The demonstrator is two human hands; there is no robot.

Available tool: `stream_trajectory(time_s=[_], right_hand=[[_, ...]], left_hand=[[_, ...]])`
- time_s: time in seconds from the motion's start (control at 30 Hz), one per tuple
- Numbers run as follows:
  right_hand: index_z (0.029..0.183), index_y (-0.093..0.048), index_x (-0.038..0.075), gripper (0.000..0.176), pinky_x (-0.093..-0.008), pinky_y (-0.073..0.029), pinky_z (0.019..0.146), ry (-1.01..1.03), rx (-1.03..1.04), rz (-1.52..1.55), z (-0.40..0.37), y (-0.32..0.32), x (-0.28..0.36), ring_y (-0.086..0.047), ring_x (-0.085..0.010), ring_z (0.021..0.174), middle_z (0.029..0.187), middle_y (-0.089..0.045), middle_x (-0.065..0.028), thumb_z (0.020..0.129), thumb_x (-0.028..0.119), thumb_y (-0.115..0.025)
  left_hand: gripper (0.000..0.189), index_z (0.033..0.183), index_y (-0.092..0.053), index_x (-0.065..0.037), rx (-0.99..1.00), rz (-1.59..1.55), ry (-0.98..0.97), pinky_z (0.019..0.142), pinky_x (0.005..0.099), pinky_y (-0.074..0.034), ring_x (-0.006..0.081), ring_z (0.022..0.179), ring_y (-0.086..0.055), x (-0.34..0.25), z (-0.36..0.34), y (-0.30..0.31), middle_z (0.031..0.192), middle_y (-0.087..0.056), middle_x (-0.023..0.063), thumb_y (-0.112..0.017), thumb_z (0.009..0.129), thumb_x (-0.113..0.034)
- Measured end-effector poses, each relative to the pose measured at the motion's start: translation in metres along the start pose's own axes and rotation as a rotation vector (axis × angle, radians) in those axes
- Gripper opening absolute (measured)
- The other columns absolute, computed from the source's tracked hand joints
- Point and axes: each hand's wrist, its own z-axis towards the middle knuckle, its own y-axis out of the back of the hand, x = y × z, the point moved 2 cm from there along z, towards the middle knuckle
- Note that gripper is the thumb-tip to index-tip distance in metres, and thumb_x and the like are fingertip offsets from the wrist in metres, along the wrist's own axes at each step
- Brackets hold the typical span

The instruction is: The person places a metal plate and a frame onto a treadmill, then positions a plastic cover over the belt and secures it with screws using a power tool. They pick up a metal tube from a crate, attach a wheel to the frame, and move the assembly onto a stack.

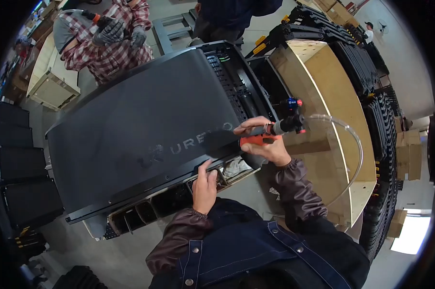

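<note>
A large black cover panel [131, 106] with pale lettering lies in front of me, a few small screw heads along its near edge. My right hand [274, 150] is wrapped around an air screwdriver [287, 126] with an orange grip and a dark body, held over the panel's right end. From the tool a transparent hose [358, 144] curves off to the right. My left hand [205, 190] is at the panel's near edge, forefinger stretched toward the rim and thumb apart from it. No object shows between those fingers.
Beneath the near edge stand parts bins [145, 212]. A plywood crate [340, 86] is on the right, near stacked black frames [352, 62]. Across the panel, a person in a checked shirt [114, 48] wears grey gloves and holds a tool; another person in dark clothes [227, 19] stands beside.
</note>
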Motion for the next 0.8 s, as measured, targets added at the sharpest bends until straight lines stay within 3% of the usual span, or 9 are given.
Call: stream_trajectory(time_s=[0.1,0.2,0.37,0.43,0.53,0.6,0.67,0.73,0.8], right_hand=[[0.103,-0.066,0.002,0.030,-0.0331,-0.055,0.088,0.140,-0.094,-0.146,0.009,0.003,-0.016,-0.068,-0.0173,0.093,0.101,-0.071,-0.0085,0.076,-0.007,-0.077],[0.108,-0.066,0.001,0.035,-0.0341,-0.055,0.089,0.135,-0.043,-0.019,0.013,-0.005,-0.010,-0.069,-0.0191,0.098,0.105,-0.072,-0.0082,0.076,-0.005,-0.078],[0.130,-0.059,0.001,0.057,-0.0355,-0.056,0.093,0.118,-0.047,-0.073,0.009,-0.005,0.013,-0.070,-0.0219,0.106,0.114,-0.073,-0.0123,0.078,-0.002,-0.082],[0.127,-0.061,0.001,0.052,-0.0339,-0.055,0.093,-0.019,-0.048,0.049,0.009,-0.009,0.010,-0.069,-0.0192,0.105,0.115,-0.072,-0.0119,0.079,-0.002,-0.081],[0.110,-0.065,0.001,0.031,-0.0298,-0.054,0.089,0.144,-0.457,-0.133,0.002,-0.038,-0.003,-0.067,-0.0134,0.099,0.105,-0.071,-0.0078,0.081,-0.004,-0.077],[0.105,-0.067,0.001,0.028,-0.0291,-0.054,0.084,0.057,-0.110,-0.091,0.004,-0.016,0.017,-0.066,-0.0131,0.093,0.103,-0.070,-0.0075,0.080,-0.004,-0.077],[0.105,-0.066,0.001,0.030,-0.0287,-0.054,0.085,-0.062,-0.019,0.005,0.006,-0.007,0.038,-0.066,-0.0131,0.093,0.103,-0.070,-0.0073,0.078,-0.005,-0.077],[0.105,-0.067,0.001,0.031,-0.0286,-0.053,0.085,0.014,-0.305,-0.021,0.000,-0.038,0.021,-0.065,-0.0118,0.093,0.100,-0.070,-0.0054,0.077,-0.006,-0.076],[0.105,-0.067,0.001,0.031,-0.0285,-0.053,0.085,0.095,-0.237,-0.176,-0.011,-0.047,0.026,-0.065,-0.0112,0.092,0.099,-0.070,-0.0046,0.077,-0.006,-0.076]], left_hand=[[0.027,0.127,-0.056,0.001,0.158,-0.688,0.532,0.070,0.0307,-0.049,0.0166,0.076,-0.058,0.027,-0.007,0.011,0.097,-0.064,0.0062,-0.049,0.106,-0.014],[0.028,0.127,-0.055,0.004,0.190,-0.921,0.654,0.077,0.0306,-0.050,0.0169,0.088,-0.059,0.024,-0.020,0.030,0.108,-0.063,0.0115,-0.047,0.106,-0.012],[0.030,0.131,-0.054,0.004,0.256,-0.833,0.611,0.084,0.0305,-0.052,0.0179,0.094,-0.062,0.022,-0.030,0.048,0.117,-0.064,0.0144,-0.045,0.108,-0.012],[0.030,0.131,-0.055,0.004,0.262,-0.839,0.594,0.082,0.0299,-0.053,0.0169,0.091,-0.062,0.013,-0.038,0.053,0.116,-0.065,0.0138,-0.048,0.109,-0.016],[0.031,0.131,-0.056,0.002,0.316,-0.864,0.593,0.079,0.0288,-0.054,0.0149,0.090,-0.063,0.024,-0.038,0.057,0.109,-0.067,0.0104,-0.053,0.108,-0.017],[0.033,0.134,-0.056,0.003,0.359,-0.870,0.543,0.080,0.0281,-0.054,0.0147,0.091,-0.064,0.028,-0.048,0.056,0.108,-0.067,0.0092,-0.056,0.106,-0.013],[0.037,0.137,-0.055,0.004,0.406,-0.891,0.524,0.084,0.0289,-0.055,0.0156,0.093,-0.064,0.025,-0.052,0.058,0.111,-0.067,0.0096,-0.060,0.103,-0.009],[0.036,0.135,-0.057,0.003,0.402,-0.869,0.524,0.088,0.0305,-0.056,0.0177,0.098,-0.066,0.019,-0.056,0.063,0.118,-0.067,0.0124,-0.062,0.102,-0.009],[0.033,0.133,-0.058,0.004,0.378,-0.855,0.540,0.090,0.0309,-0.055,0.0179,0.100,-0.066,0.009,-0.062,0.067,0.119,-0.067,0.0129,-0.061,0.103,-0.009]])
